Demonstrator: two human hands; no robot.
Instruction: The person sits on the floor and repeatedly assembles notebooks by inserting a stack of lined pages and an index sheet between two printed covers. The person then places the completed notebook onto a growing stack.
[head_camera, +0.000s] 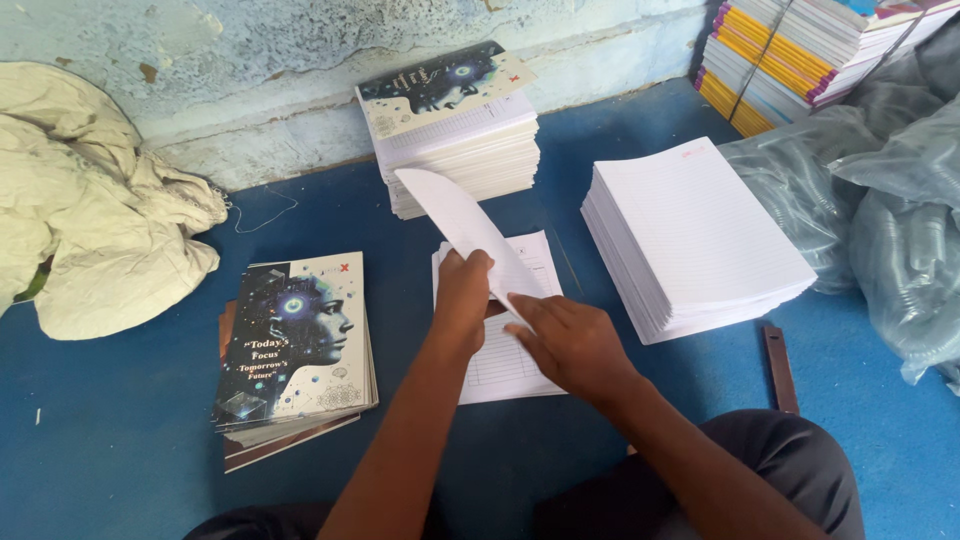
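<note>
Two hands work a small bundle of white ruled paper sheets (497, 330) lying mid-floor on the blue floor mat (120, 400). Left hand (462, 295) pinches the folded-up half, fingers closed on its edge; right hand (570, 345) presses flat on the crease, seemingly open. Just left lies a stack of printed notebook covers (295, 340); right, a tall stack of loose ruled sheets (700, 235); behind, by the wall, another cover-topped stack (455, 125)

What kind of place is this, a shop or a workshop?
Probably a small notebook-binding workshop: a stack of ruled sheets, a pile of printed covers and bundled finished notebooks sit on a blue floor.
</note>
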